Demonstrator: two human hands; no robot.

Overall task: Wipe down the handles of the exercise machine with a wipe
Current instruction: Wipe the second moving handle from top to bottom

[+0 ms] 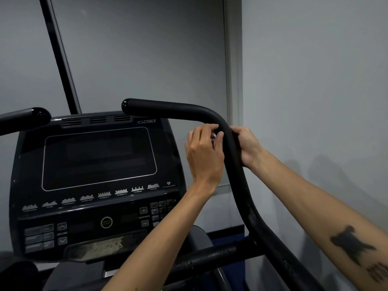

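The right handle [168, 109] of the exercise machine is a black padded bar that runs level, then bends down toward me. At the bend, my left hand [204, 154] is curled against the bar's left side, pinching a small white wipe [213, 135] that barely shows between its fingers. My right hand [246, 144] grips the bar from its right side, at the same height. The left handle [25, 119] pokes in from the left edge, untouched.
The machine's dark console [98, 158] with an unlit screen and buttons stands between the handles. A grey wall [315, 80] is close on the right. A lower black crossbar [210, 259] runs below my forearms.
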